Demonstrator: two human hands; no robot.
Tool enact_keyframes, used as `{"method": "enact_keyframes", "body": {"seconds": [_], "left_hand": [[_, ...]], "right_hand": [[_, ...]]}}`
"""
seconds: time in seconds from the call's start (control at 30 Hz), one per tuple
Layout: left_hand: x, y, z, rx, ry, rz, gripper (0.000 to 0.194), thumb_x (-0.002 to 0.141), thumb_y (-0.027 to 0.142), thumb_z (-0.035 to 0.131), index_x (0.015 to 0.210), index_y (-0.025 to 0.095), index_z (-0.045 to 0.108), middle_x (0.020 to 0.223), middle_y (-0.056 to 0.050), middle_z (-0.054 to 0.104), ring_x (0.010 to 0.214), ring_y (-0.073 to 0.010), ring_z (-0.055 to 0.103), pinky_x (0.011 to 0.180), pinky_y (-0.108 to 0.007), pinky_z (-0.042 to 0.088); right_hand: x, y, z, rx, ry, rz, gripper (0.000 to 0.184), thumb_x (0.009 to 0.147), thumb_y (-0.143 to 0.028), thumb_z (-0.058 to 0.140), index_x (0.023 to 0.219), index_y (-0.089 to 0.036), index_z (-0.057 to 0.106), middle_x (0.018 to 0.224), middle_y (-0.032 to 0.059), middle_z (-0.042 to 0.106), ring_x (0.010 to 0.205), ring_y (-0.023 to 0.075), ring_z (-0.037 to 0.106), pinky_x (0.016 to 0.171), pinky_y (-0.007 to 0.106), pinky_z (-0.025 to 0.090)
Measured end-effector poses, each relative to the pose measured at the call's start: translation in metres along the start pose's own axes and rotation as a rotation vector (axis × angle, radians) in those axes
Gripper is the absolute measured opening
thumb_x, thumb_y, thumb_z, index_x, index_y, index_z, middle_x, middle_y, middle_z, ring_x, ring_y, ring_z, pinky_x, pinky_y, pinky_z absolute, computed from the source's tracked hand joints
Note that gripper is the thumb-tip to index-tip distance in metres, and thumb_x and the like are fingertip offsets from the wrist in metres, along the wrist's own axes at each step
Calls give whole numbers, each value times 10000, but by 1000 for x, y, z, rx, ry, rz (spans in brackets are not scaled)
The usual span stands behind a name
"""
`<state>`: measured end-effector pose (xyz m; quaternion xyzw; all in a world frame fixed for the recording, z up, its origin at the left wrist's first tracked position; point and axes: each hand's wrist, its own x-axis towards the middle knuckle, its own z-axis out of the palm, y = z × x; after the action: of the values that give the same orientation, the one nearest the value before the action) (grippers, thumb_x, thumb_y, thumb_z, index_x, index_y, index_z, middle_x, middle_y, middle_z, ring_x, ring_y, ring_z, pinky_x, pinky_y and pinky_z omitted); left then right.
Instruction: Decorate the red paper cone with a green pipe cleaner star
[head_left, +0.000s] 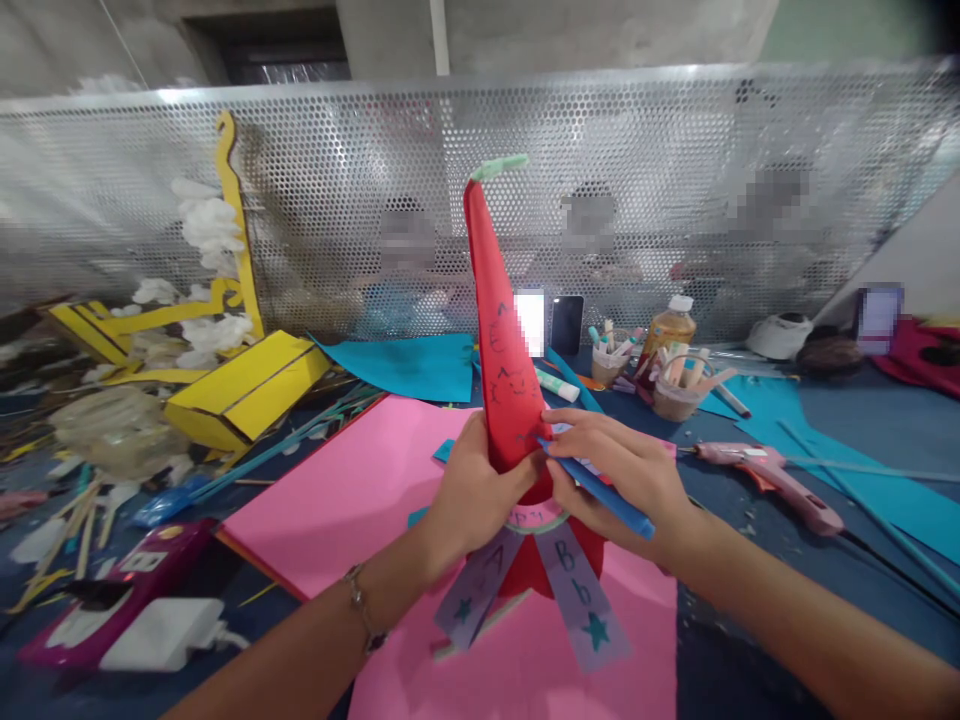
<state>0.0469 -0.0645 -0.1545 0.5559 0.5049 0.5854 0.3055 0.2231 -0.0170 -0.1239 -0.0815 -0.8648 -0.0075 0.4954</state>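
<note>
A tall red paper cone hat stands on pink sheets, with dark handwritten marks down its side and a pale green strip at its tip. My left hand is wrapped round its lower part. Between the fingers of my right hand is a blue marker, its tip at the cone's surface. Below the hands, a pink band rings the base. Two purple paper strips hang from it: the left strip bears an A, the right strip a B, each with a green star.
Pink sheets lie underneath. To the right are a pink glue gun, cups of markers and a bottle. Yellow cardboard pieces and a purple power strip lie left. A perforated metal panel stands behind.
</note>
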Motion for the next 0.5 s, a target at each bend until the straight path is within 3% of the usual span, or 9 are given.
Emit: {"method": "enact_keyframes", "body": {"seconds": [0.5], "left_hand": [[-1, -1, 0, -31, -27, 29, 387, 886, 331, 725, 1224, 194, 595, 1188, -83, 716, 1059, -249, 685, 949, -401, 556]], "right_hand": [[3, 1, -5, 40, 18, -50, 175, 884, -66, 633, 992, -200, 660, 867, 56, 767, 1026, 254, 771, 928, 362, 657]]}}
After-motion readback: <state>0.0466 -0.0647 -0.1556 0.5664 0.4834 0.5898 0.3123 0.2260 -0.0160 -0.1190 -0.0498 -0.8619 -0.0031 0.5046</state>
